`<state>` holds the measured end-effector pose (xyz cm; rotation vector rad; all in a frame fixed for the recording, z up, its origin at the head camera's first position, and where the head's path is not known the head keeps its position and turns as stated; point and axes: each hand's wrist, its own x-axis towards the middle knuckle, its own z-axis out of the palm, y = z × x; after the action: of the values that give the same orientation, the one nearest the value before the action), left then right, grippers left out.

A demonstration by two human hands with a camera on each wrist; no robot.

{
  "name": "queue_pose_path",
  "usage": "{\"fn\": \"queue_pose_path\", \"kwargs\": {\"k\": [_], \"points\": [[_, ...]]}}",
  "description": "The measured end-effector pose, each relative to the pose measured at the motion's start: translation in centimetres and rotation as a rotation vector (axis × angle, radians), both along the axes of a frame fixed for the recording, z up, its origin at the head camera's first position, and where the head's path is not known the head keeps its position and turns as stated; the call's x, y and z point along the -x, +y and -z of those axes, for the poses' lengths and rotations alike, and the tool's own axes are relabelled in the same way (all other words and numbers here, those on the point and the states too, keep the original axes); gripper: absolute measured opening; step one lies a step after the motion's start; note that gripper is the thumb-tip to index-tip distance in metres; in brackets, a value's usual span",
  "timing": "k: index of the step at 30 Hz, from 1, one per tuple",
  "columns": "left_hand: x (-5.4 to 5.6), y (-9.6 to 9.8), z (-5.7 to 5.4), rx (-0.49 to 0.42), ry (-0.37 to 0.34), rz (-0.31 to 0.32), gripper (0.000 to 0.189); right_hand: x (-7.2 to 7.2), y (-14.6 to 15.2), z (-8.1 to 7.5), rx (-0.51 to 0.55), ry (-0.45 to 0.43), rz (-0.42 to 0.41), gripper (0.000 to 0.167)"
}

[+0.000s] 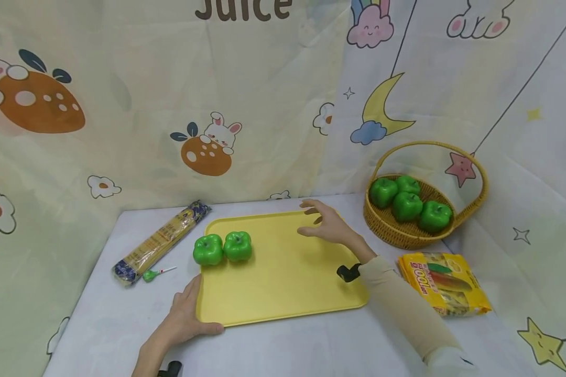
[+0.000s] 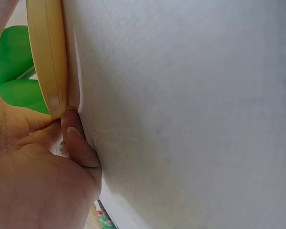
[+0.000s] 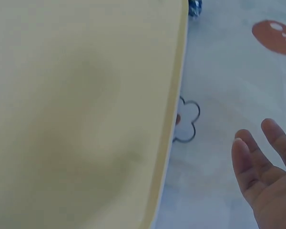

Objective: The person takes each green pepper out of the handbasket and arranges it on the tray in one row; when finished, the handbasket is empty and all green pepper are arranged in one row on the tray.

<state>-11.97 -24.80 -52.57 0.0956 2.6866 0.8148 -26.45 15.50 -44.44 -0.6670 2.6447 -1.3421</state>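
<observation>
My left hand (image 1: 186, 314) grips the near left corner of a yellow tray (image 1: 283, 293), thumb along the front edge and the other fingers by the left side. In the left wrist view, curled fingers (image 2: 78, 145) meet the tray's rim. Two green bell peppers, one (image 1: 208, 250) by the left edge and another (image 1: 238, 246) beside it, sit on the tray's far left part. Over the tray's far right part, my right hand (image 1: 327, 222) is held up with fingers spread and slightly bent, holding nothing. The right wrist view shows those fingers apart from the tray's rim.
A wicker basket (image 1: 396, 241) with several green bell peppers stands at the back right, its handle arching up. In front of it lies a yellow snack packet (image 1: 445, 283). Left of the tray are a long noodle packet (image 1: 162, 241) and a small green lollipop (image 1: 150, 275).
</observation>
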Motion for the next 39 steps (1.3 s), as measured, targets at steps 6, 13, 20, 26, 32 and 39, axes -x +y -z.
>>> {"fn": "queue_pose_path", "kwargs": {"k": [6, 13, 20, 26, 32, 39], "points": [[0.0, 0.1, 0.2, -0.012, 0.0, -0.001, 0.151, -0.1, 3.6, -0.3, 0.006, 0.012, 0.094, 0.078], [-0.3, 0.0, 0.0, -0.013, 0.011, 0.021, 0.149, -0.2, 7.0, -0.8, -0.005, 0.007, 0.199, 0.078], [-0.6, -0.7, -0.1, 0.018, 0.008, 0.014, 0.147, 0.3, 9.2, -0.9, 0.068, -0.016, 0.326, 0.074], [-0.7, -0.7, 0.0, 0.016, 0.01, 0.009, 0.149, 0.4, 12.0, -1.7, 0.085, -0.042, 0.406, 0.081], [-0.6, -0.7, -0.1, 0.023, 0.026, 0.014, 0.15, 0.3, 15.1, -1.9, 0.083, -0.048, 0.489, 0.084], [0.0, -0.2, 0.0, 0.002, 0.039, 0.014, 0.15, 0.5, 18.4, -1.9, 0.04, 0.012, 0.654, 0.089]]}}
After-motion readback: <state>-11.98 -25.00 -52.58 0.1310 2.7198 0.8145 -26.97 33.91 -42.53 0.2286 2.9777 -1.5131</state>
